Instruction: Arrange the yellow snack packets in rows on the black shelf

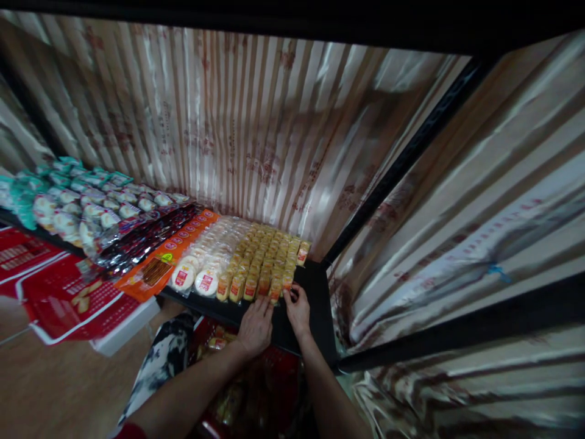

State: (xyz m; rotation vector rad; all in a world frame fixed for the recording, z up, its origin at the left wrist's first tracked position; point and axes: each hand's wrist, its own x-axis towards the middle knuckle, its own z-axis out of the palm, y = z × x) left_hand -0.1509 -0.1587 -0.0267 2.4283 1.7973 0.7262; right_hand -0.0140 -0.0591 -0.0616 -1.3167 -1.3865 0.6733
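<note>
Below the black shelf [317, 296], wrapped goods are held in a red container [283, 364]. At the shelf's front edge, the left hand [256, 324] is laid with fingers together against the yellow packets [262, 262], which are arranged in rows; the right hand [298, 308] is curled at their right front corner. Whether anything is pinched by either cannot be told. The shelf is backed by a pleated curtain [256, 134].

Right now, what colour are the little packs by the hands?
The little packs look golden yellow with orange-red labels, best seen in the head view.
</note>
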